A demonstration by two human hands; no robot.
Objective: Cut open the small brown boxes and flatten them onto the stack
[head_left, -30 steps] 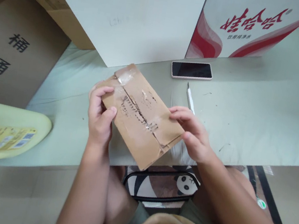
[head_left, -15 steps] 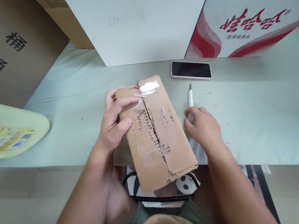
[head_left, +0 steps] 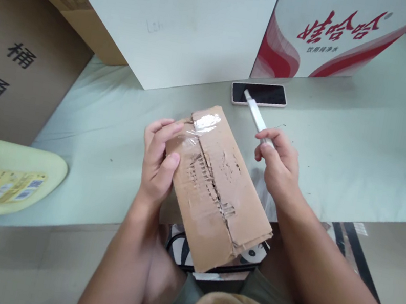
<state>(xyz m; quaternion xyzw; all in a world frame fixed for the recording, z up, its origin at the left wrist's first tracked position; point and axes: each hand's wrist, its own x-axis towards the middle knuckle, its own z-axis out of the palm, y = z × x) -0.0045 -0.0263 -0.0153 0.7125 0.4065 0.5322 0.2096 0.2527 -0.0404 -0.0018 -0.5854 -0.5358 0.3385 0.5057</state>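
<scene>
My left hand [head_left: 161,158] grips the upper left edge of a brown cardboard box [head_left: 227,192], thumb on the top face. The box is tilted, its lower end out past the table's front edge. Clear tape shines near its far end, and a torn, scuffed seam runs along its length. In my right hand [head_left: 277,159], fingers closed, is a white utility knife [head_left: 256,115], raised off the table beside the box. Its tip points away and to the left, over a phone [head_left: 269,95] lying screen up.
Behind stand a large white box [head_left: 192,31] and a white-and-red carton [head_left: 322,42]. A big brown carton [head_left: 12,104] is on the left, with a pale yellow bottle [head_left: 30,159] in front. Pale green cloth [head_left: 372,165] covers the table.
My right hand has lifted the utility knife off the cloth, and its tip has swung left over the phone. The cardboard box has shifted slightly right and toward me in my left hand.
</scene>
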